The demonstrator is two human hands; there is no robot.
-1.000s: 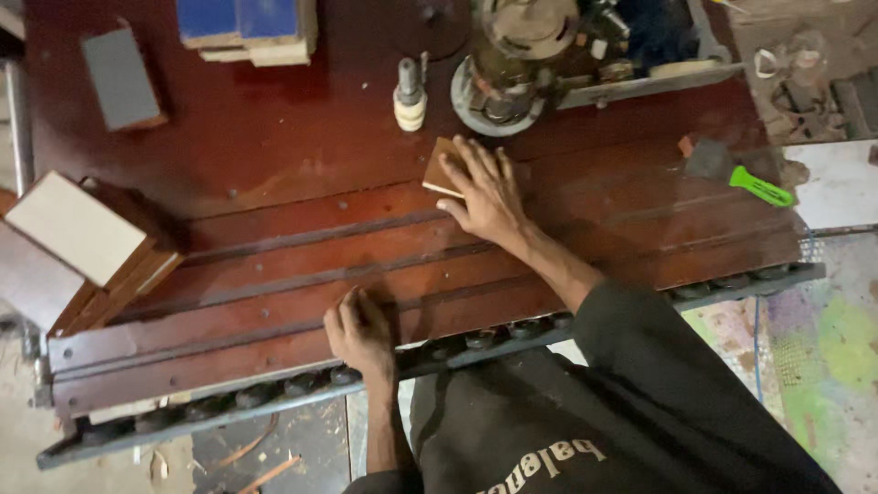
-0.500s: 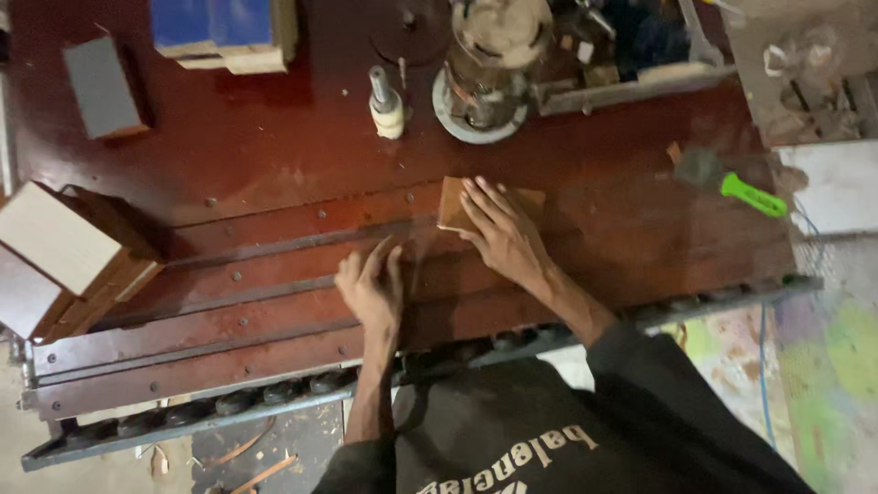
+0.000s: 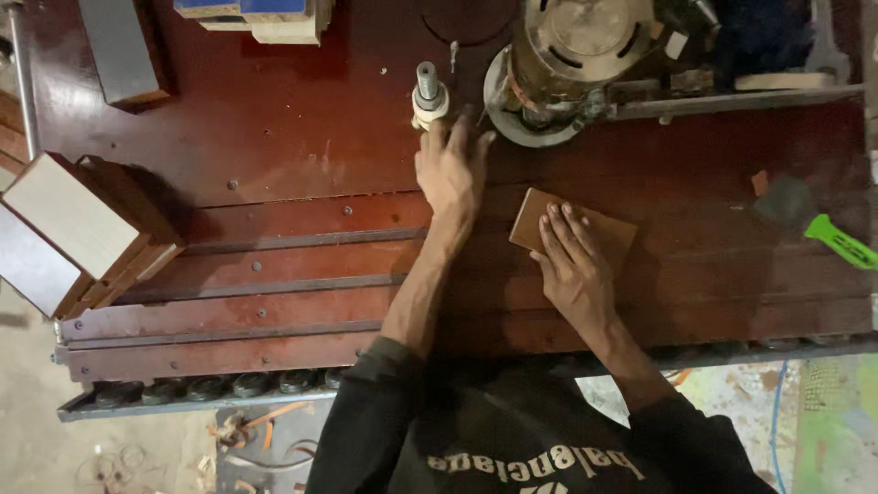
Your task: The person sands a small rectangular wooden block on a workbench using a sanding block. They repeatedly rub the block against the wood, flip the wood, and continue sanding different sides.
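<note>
Fingers of my right hand (image 3: 574, 270) lie spread and flat on top of the small, thin, light-brown rectangular wooden tile (image 3: 569, 226), pressing down on it rather than closing around it; that grip is apart, with nothing pinched. The tile lies flat on the dark red-brown wooden counter (image 3: 302, 137), right of the middle and roughly halfway between the near and far edges, its far corner poking out past my fingertips.

My left hand (image 3: 451, 171) reaches further toward the far edge, fingers loosely open, fingertips touching or just short of the small cream-and-grey upright metal spindle (image 3: 428, 94) (I cannot tell which). That grip is apart as well, holding nothing. Just right of the spindle stands the round grey metal machine head (image 3: 572, 50) on its circular base.

Toward the right edge lies a scraper with a bright green plastic handle (image 3: 840, 241). A pale-faced wooden block (image 3: 73, 215) leans at the left edge. Near the far left corner sits a grey rectangular block (image 3: 123, 46), and beside it, at the far edge, a stack of blue-topped wooden pieces (image 3: 261, 16). A row of dark rollers (image 3: 210, 386) runs along the near edge.
</note>
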